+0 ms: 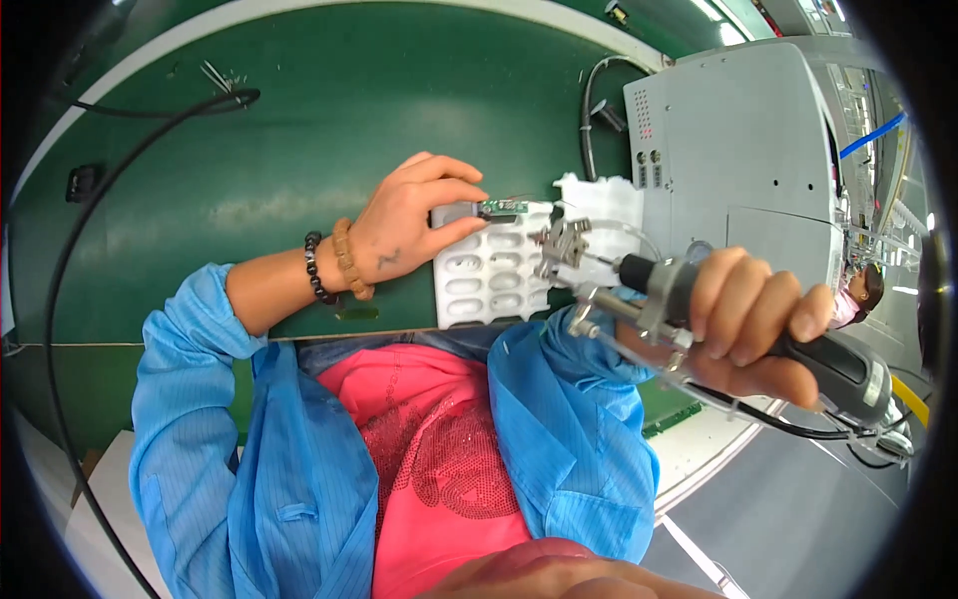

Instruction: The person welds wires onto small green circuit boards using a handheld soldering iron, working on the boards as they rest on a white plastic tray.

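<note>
Two hands at work: left hand (409, 222) pinches small green circuit board (502, 208), steadying it atop white moulded tray (489, 275); right hand (750, 324), at four o'clock, grips soldering tool (718, 319), tip aimed boardward.

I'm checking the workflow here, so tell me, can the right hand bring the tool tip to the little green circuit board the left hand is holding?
Probably yes. The left hand pinches the green circuit board at the top of the white tray, its upper face uncovered. The right hand holds the tool just beside the tray, with nothing between.
</note>
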